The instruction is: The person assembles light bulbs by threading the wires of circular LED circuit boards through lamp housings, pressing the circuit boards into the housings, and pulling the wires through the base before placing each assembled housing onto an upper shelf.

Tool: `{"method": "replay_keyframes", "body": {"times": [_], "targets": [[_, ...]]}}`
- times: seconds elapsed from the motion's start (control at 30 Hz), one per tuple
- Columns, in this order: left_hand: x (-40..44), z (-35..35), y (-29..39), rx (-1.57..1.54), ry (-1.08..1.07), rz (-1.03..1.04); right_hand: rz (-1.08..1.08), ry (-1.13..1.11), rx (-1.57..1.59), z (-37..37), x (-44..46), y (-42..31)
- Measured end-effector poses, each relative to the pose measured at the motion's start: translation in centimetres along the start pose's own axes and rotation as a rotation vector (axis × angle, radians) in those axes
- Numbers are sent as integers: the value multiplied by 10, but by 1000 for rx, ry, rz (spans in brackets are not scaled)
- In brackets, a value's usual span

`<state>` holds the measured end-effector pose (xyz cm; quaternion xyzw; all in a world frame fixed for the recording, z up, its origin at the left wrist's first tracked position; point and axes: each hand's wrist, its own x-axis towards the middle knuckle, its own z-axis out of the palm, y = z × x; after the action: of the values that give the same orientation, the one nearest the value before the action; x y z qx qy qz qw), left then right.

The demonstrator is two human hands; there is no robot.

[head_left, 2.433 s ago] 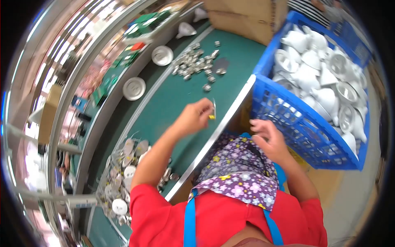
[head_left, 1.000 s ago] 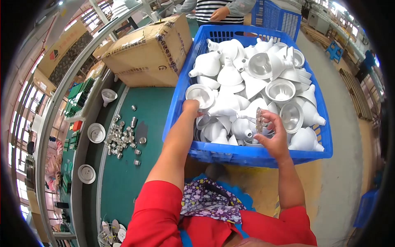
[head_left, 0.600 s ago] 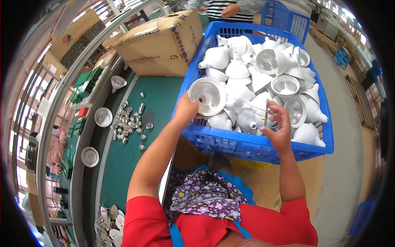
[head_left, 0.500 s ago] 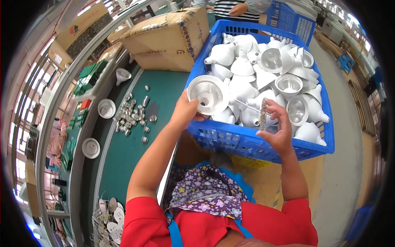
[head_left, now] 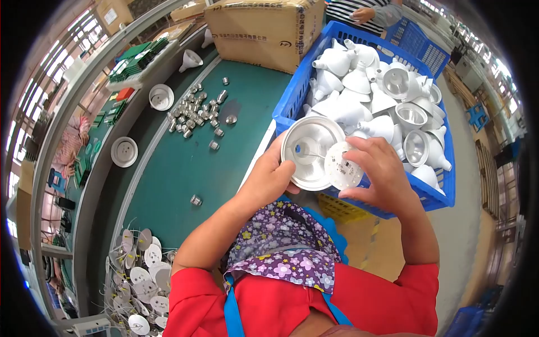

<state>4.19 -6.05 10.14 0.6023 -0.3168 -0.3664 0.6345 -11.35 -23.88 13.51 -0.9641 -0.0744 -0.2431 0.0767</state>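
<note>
My left hand [head_left: 272, 175] is closed round the rim of a white lamp housing [head_left: 307, 130], its silvery hollow inside facing up and a small hole at the bottom. My right hand [head_left: 383, 173] pinches a round white LED board [head_left: 342, 167] by its edge, with small parts on its face. The board overlaps the right side of the housing's mouth, and a thin wire runs from it into the housing. Behind both hands, a blue crate [head_left: 287, 106] is heaped with more white lamp housings [head_left: 357, 84].
Metal screw caps [head_left: 196, 114] lie scattered on the green bench [head_left: 168, 185]. A pile of wired LED boards [head_left: 144, 276] sits at the bench's near end. A cardboard box [head_left: 264, 35] stands at the back. Another person's hand [head_left: 362, 15] shows beyond the crate.
The housing has come nearer to my body, its mouth turned upward. My right hand has brought the LED board left to the housing and turned its face into view.
</note>
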Motion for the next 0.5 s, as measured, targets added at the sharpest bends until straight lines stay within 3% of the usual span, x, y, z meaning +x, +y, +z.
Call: {"method": "replay_keyframes", "body": {"times": [0.5], "targets": [[-26, -12, -11, -23, 0, 79, -19, -113, -51, -4, 15, -29]]}}
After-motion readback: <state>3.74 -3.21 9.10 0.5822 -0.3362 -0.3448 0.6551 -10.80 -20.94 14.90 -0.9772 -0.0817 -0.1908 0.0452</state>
